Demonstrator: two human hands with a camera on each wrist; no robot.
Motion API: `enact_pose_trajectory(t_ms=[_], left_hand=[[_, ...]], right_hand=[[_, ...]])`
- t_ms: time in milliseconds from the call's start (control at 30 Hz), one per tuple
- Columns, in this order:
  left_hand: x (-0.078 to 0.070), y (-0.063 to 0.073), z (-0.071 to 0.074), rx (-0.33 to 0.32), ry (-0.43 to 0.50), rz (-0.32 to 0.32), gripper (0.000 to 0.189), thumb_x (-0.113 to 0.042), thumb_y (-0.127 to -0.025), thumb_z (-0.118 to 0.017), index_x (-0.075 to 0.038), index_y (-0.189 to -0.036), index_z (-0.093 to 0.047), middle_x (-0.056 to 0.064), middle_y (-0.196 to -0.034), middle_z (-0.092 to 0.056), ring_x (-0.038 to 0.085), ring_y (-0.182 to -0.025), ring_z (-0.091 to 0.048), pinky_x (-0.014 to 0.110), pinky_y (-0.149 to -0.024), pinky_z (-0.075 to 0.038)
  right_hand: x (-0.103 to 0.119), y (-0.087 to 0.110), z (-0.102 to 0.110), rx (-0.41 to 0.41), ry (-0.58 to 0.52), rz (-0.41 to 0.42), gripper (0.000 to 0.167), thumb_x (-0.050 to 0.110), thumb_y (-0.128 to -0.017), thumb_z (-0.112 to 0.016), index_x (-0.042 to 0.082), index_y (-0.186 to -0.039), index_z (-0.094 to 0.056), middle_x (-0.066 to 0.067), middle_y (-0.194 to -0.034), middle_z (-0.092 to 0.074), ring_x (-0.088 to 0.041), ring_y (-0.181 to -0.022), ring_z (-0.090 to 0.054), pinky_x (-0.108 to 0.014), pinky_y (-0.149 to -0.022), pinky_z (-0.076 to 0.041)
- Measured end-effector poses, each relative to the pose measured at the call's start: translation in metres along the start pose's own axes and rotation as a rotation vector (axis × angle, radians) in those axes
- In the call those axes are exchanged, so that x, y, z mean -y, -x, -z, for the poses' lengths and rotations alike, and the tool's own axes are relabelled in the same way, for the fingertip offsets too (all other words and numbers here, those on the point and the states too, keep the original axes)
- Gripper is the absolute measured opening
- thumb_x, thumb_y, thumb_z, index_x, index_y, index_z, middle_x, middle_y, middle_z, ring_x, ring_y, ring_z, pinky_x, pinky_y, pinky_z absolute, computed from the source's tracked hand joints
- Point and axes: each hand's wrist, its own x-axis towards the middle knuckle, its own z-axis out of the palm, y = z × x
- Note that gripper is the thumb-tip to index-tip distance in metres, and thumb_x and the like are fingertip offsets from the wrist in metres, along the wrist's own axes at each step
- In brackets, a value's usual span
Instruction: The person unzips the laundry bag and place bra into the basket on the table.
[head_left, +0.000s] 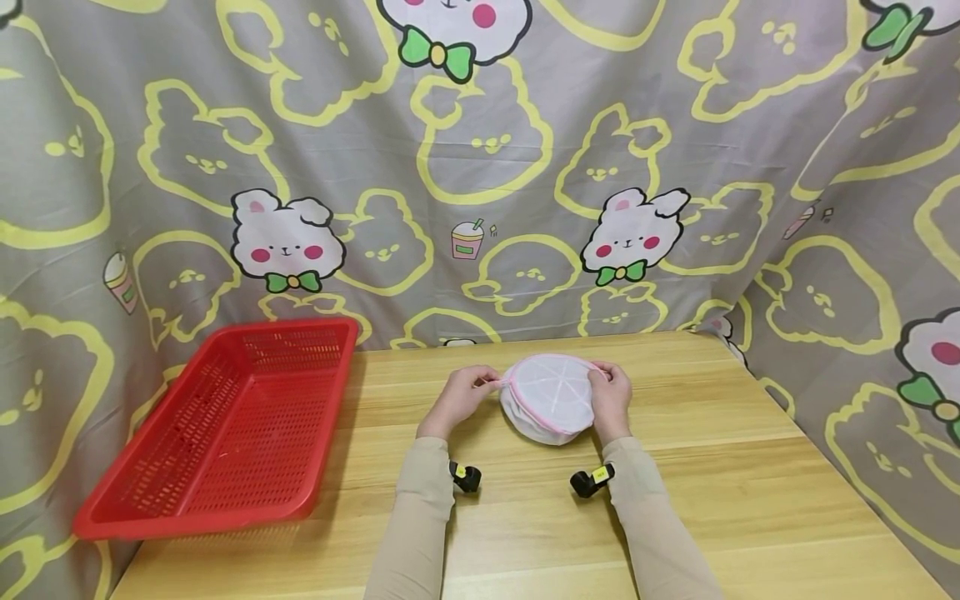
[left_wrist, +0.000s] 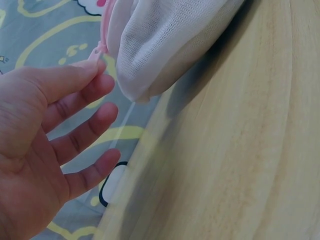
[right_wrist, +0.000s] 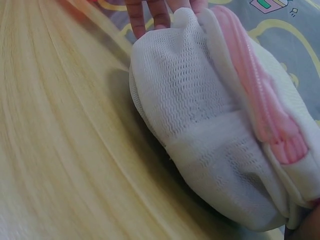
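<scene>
A round white mesh laundry bag (head_left: 551, 392) with a pink zipper (right_wrist: 262, 100) round its top edge is held up close over the table. At its left side my left hand (head_left: 459, 400) pinches the pink zipper pull (left_wrist: 95, 53) between thumb and index finger, the other fingers spread loosely below. On the right, my right hand (head_left: 613, 398) grips the bag's edge, thumb on the top panel. The bag hides some of the right fingers. In the right wrist view the mesh side wall bulges out, and the zipper looks closed along the stretch that shows.
To the left, a red perforated plastic basket (head_left: 330, 417) stands at the edge of the wooden table (head_left: 750, 500). A grey curtain (head_left: 510, 275) with yellow outlines and rabbit faces hangs behind the table and along its sides.
</scene>
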Motion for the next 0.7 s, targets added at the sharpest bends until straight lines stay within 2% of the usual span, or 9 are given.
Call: enact_pose_trajectory(t_ms=[700], left_hand=[[0.0013, -0.0004, -0.0035, 0.023, 0.015, -0.011, 0.012, -0.023, -0.095, -0.064, -0.016, -0.096, -0.073, 0.000, -0.100, -0.072, 0.013, -0.090, -0.060, 0.030, -0.080, -0.050]], right_hand=[[0.0016, 0.0019, 0.0022, -0.019, -0.026, -0.017, 0.024, 0.006, -0.091, -0.053, 0.000, -0.113, -0.062, -0.002, -0.092, -0.052, -0.011, -0.078, -0.051, -0.017, -0.063, -0.044]])
